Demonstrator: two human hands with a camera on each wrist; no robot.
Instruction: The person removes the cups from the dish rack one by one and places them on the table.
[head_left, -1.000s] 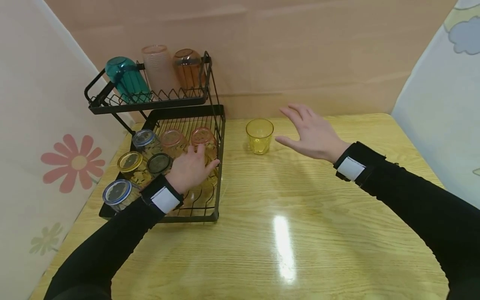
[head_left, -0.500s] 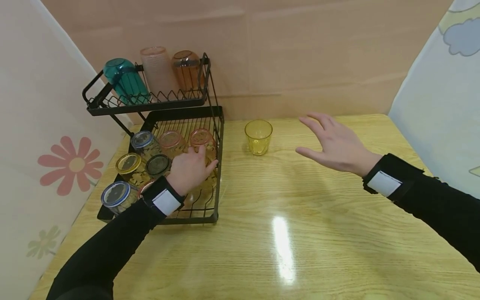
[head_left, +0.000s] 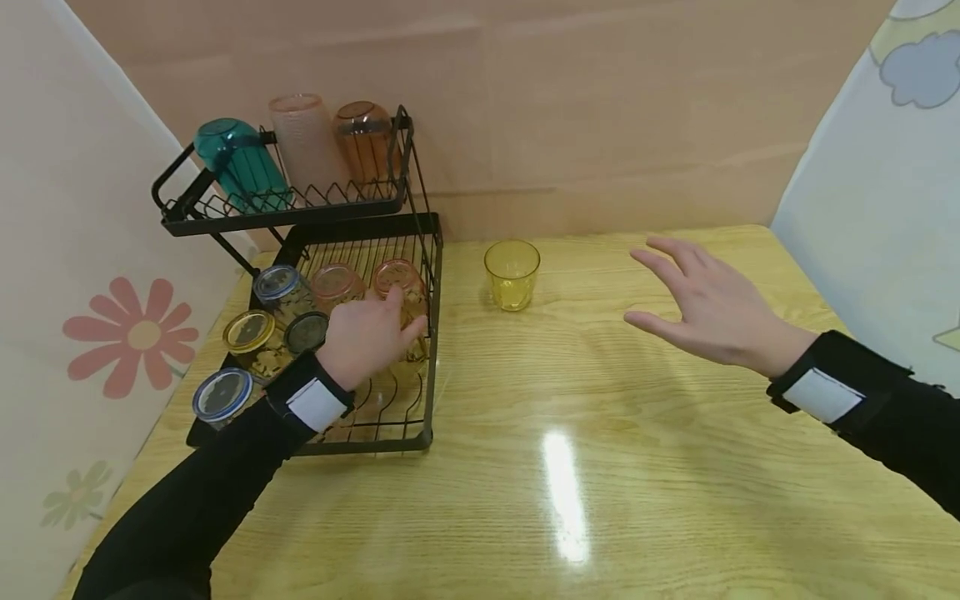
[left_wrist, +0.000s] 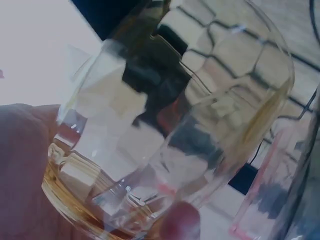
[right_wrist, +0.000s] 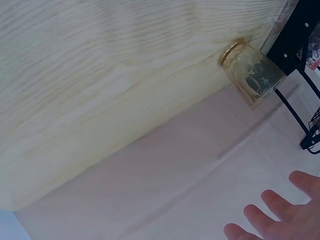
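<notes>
My left hand (head_left: 367, 337) is low over the right side of the black dish rack (head_left: 365, 447), holding a clear, yellow-tinted faceted glass. In the left wrist view that glass (left_wrist: 150, 130) fills most of the picture, with fingers at its left and a fingertip at its lower edge. The hand covers most of it in the head view. My right hand (head_left: 712, 304) hovers over the table at the right, fingers spread, holding nothing. Left of it, a yellow glass (head_left: 512, 275) stands upright, apart from the fingers.
Several upside-down glasses (head_left: 249, 332) fill the lower tier, including a pink glass (head_left: 399, 275) by the left fingertips. A teal glass (head_left: 243, 162), a pale pink tumbler (head_left: 309, 142) and an orange glass (head_left: 366, 142) are on the upper tier. A beige backdrop (head_left: 600, 108) rises behind.
My right hand has moved right and slightly nearer, away from the upright yellow glass. My left hand stays at about the same spot over the rack.
</notes>
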